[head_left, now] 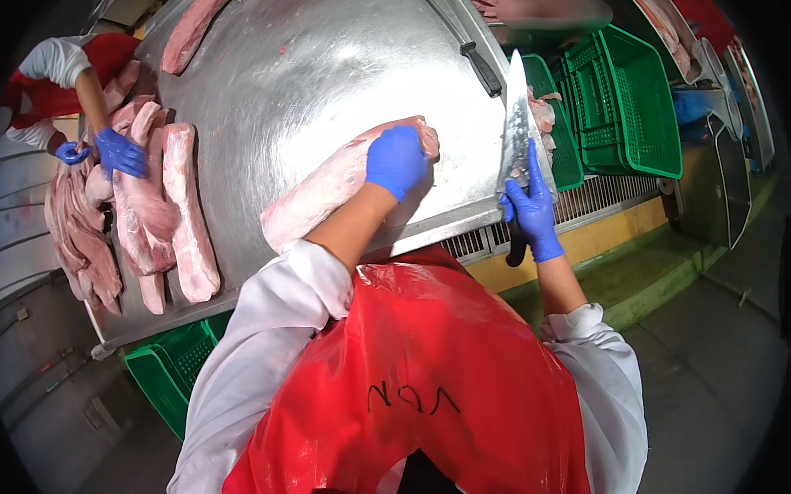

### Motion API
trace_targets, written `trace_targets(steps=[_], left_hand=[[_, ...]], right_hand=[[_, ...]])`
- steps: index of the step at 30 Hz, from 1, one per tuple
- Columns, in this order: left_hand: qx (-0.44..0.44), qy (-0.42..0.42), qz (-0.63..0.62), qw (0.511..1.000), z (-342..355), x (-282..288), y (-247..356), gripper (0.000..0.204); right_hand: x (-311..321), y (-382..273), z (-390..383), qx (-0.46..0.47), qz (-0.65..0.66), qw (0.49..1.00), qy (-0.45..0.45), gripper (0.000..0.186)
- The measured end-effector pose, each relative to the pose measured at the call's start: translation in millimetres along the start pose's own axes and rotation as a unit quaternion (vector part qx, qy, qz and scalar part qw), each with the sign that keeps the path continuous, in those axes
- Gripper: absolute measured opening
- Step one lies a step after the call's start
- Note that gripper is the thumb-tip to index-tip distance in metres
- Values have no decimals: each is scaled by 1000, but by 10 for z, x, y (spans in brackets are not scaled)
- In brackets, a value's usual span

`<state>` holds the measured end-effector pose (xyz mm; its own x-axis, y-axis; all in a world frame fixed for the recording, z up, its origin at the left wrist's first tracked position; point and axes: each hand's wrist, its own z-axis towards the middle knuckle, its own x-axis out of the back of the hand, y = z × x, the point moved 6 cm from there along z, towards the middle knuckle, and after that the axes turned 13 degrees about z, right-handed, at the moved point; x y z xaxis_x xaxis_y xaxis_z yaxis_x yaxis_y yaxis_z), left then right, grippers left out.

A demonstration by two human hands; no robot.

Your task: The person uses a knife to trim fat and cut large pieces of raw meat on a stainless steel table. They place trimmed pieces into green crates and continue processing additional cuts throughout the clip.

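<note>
A long pale piece of pork loin (314,199) lies slantwise on the steel table (261,82) in front of me. My left hand (396,162), in a blue glove, is closed over the loin's far right end. Beyond the table's right edge, my right hand (533,216), also gloved in blue, grips a large knife (515,115) around where blade and handle meet. Its broad blade points away from me, with small scraps stuck to it. The black handle (517,245) hangs below my fingers.
Several meat strips (189,220) are piled at the left, where a co-worker's gloved hand (120,153) rests. A second black-handled tool (483,72) lies near the table's right edge. Green crates (622,107) stand beyond it; another crate (156,373) sits below the table's near left.
</note>
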<state>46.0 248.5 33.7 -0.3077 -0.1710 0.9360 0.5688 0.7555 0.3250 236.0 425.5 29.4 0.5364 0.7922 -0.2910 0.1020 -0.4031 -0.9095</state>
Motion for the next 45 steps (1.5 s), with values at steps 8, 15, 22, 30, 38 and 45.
trace_targets(steps=[8,15,22,30,38,45], left_hand=[[130,-25,-142,981,65,-249,-686,20],[155,-26,-219,963,37,-235,-736,25],[155,-10,-212,965,106,-31,-609,18],[218,36,-308,925,141,336,-957,19],[199,6,-446,873,99,778,-783,15],[193,5,-502,843,102,963,-911,14]], right_hand=[[-775,330,176,-22,-124,989,-82,81],[-1007,430,135,-39,-313,930,-188,74],[-1110,330,253,-58,-272,936,-214,74],[-1045,421,142,-58,-277,910,-303,74],[-1474,497,508,-33,-274,911,-308,71],[-1314,516,167,-102,-276,890,-347,71]])
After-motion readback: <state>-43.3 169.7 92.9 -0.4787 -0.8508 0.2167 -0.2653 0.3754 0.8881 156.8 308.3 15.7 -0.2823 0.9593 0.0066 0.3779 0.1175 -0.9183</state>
